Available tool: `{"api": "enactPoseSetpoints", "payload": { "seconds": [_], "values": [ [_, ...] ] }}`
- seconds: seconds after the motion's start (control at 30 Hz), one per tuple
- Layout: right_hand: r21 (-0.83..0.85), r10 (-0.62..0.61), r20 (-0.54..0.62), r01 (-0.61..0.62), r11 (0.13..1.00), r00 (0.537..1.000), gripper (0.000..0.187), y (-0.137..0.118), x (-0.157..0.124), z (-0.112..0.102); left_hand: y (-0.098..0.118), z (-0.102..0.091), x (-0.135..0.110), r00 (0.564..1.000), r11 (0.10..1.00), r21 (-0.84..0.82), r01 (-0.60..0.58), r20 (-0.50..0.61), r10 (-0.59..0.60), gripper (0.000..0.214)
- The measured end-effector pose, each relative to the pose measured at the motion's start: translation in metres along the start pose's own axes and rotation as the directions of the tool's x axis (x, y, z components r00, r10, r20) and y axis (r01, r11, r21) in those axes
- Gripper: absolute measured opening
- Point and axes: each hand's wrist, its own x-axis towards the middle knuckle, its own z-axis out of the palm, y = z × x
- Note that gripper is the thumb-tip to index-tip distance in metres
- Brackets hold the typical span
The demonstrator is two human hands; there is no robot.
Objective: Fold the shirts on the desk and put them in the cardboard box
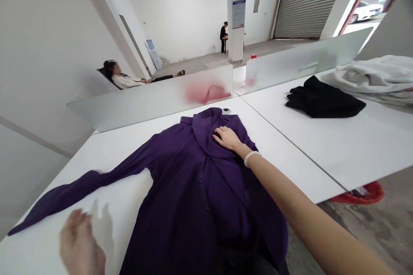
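The right hand (pixel 227 138) (left hand (pixel 80 242) apart) touches the purple shirt (pixel 180 180).

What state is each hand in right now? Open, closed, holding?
Left hand: open, blurred, nothing visible in it, over the table.
Right hand: on the purple shirt; can't tell if it's gripping.

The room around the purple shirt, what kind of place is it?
Maybe a workshop or garage-like unit: it has a metal roller shutter, a bare grey floor and a white tabletop under the purple shirt.
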Motion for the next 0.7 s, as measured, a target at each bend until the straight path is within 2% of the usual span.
{"api": "enactPoseSetpoints", "payload": {
  "seconds": [0.03,0.1,0.13,0.17,0.27,0.33,0.43,0.5,0.6,0.67,0.7],
  "values": [
    [-0.014,0.013,0.009,-0.013,1.000,1.000,0.031,-0.002,0.001,0.000,0.009,0.010,-0.009,0.998,0.998,-0.019,0.068,0.017,-0.068,0.052],
    [-0.035,0.075,0.010,-0.074,0.997,0.997,0.037,-0.007,0.006,0.000,0.026,0.028,-0.026,0.978,0.992,-0.019,0.122,0.174,-0.117,0.049],
    [-0.038,0.116,0.005,-0.116,0.993,0.993,0.042,-0.009,0.010,0.001,0.033,0.036,-0.033,0.955,0.998,0.013,0.061,0.290,-0.062,0.049],
    [-0.037,0.158,-0.001,-0.158,0.987,0.987,0.048,-0.012,0.015,0.001,0.037,0.044,-0.040,0.917,0.998,0.048,-0.051,0.398,0.027,0.049],
    [-0.012,0.255,-0.009,-0.255,0.967,0.967,0.049,-0.025,0.029,0.004,0.036,0.061,-0.054,0.801,0.930,0.100,-0.354,0.545,0.246,0.049],
    [0.024,0.276,-0.023,-0.276,0.961,0.961,0.039,-0.037,0.036,0.006,0.029,0.067,-0.057,0.755,0.881,0.140,-0.451,0.586,0.294,0.049],
    [0.129,0.235,-0.072,-0.225,0.966,0.969,0.019,-0.059,0.045,0.004,0.023,0.067,-0.056,0.729,0.825,0.203,-0.527,0.607,0.316,0.049],
    [0.228,0.185,-0.113,-0.155,0.961,0.976,0.016,-0.071,0.050,-0.004,0.023,0.065,-0.056,0.728,0.804,0.224,-0.551,0.600,0.332,0.048],
    [0.362,0.166,-0.219,-0.079,0.929,0.962,0.022,-0.070,0.055,-0.033,0.025,0.064,-0.057,0.728,0.793,0.233,-0.563,0.595,0.342,0.048],
    [0.415,0.216,-0.311,-0.072,0.907,0.926,0.030,-0.050,0.049,-0.063,0.025,0.064,-0.058,0.725,0.793,0.228,-0.565,0.596,0.345,0.049],
    [0.449,0.270,-0.373,-0.082,0.890,0.888,0.033,-0.034,0.041,-0.080,0.024,0.065,-0.058,0.724,0.793,0.224,-0.567,0.595,0.349,0.049]
  ]
}}
